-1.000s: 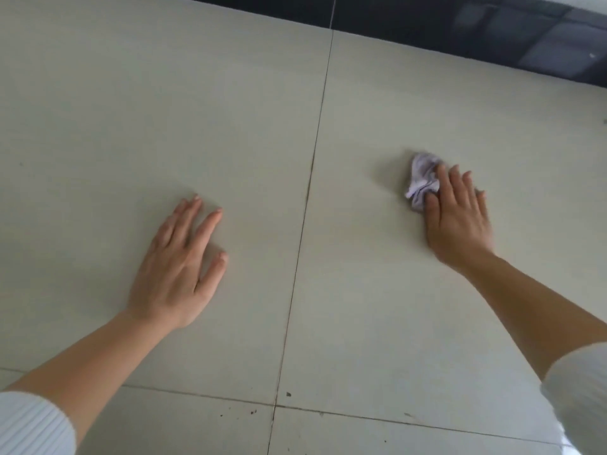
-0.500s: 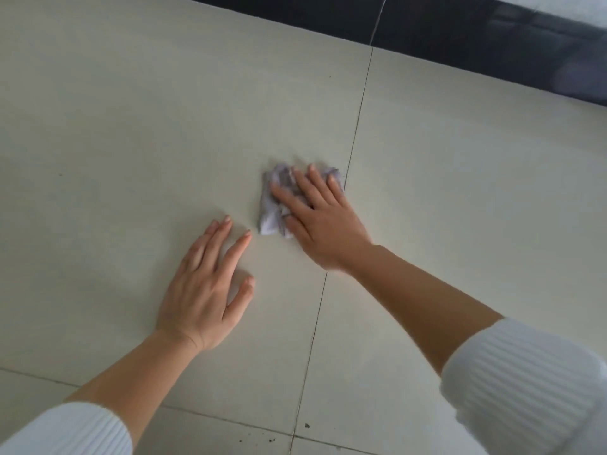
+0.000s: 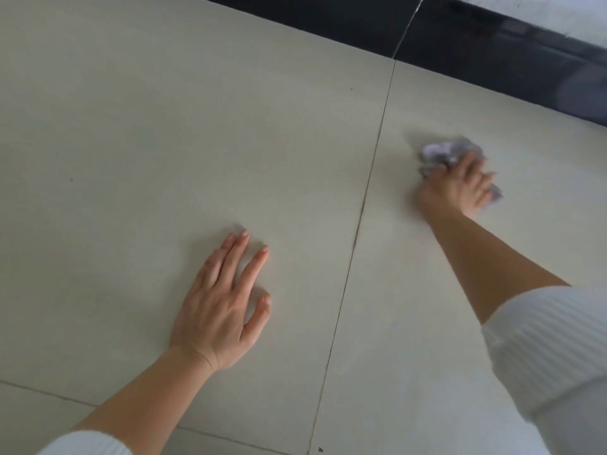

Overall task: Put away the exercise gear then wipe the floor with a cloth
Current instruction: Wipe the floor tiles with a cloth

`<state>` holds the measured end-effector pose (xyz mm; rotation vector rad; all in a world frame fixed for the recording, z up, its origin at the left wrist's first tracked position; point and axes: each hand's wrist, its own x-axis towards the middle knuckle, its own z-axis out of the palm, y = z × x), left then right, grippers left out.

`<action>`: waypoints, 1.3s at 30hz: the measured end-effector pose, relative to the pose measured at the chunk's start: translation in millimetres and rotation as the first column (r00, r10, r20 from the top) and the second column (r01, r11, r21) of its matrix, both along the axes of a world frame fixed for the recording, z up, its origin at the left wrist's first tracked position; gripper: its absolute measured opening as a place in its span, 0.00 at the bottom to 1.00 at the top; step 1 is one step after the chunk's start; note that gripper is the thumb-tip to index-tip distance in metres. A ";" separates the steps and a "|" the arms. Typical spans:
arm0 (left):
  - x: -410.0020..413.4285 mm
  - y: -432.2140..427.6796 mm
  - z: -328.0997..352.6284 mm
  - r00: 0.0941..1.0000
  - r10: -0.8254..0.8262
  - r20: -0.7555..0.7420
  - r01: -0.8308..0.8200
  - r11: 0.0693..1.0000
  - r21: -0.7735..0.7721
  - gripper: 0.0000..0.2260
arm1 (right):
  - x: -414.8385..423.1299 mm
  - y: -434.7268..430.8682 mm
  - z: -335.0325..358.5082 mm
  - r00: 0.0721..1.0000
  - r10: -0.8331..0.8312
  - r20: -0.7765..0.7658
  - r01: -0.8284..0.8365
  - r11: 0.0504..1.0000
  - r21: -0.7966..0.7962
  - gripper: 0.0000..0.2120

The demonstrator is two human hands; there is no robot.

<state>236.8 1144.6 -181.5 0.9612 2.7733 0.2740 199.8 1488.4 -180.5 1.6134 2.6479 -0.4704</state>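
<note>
Right hand (image 3: 455,187), clamped on cloth (image 3: 443,149), now right of grout line (image 3: 368,188); left hand (image 3: 218,310) flat on floor (image 3: 164,142).

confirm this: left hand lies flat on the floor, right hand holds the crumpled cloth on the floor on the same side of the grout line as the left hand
Not quite. In the head view the right hand holds the crumpled cloth on the opposite side of the grout line from the left hand, which does lie flat on the floor.
</note>
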 end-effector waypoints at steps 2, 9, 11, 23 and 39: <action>-0.2 -0.2 -0.5 1.000 0.001 0.007 -0.001 1.000 -0.009 0.28 | -37.1 -47.5 -0.7 0.971 0.238 -0.022 -0.239 0.971 -0.013 0.29; -1.4 -1.0 0.1 0.999 0.014 0.030 -0.014 1.000 -0.014 0.28 | -54.6 -177.0 9.5 0.304 0.952 0.031 -0.951 0.305 -0.053 0.26; -1.8 -0.8 0.7 1.000 0.011 0.027 -0.010 1.000 -0.010 0.28 | -47.3 -147.9 9.4 0.208 0.975 0.074 -0.977 0.210 -0.027 0.27; -1.6 -0.3 -1.2 1.000 0.003 0.022 -0.003 1.000 -0.001 0.28 | 109.4 -34.0 11.8 0.997 -0.014 0.081 0.021 0.997 -0.076 0.25; 0.0 0.3 -0.3 0.999 -0.001 0.041 -0.002 0.999 0.053 0.29 | 256.2 -225.7 31.4 0.663 0.723 0.194 -0.698 0.690 -0.190 0.39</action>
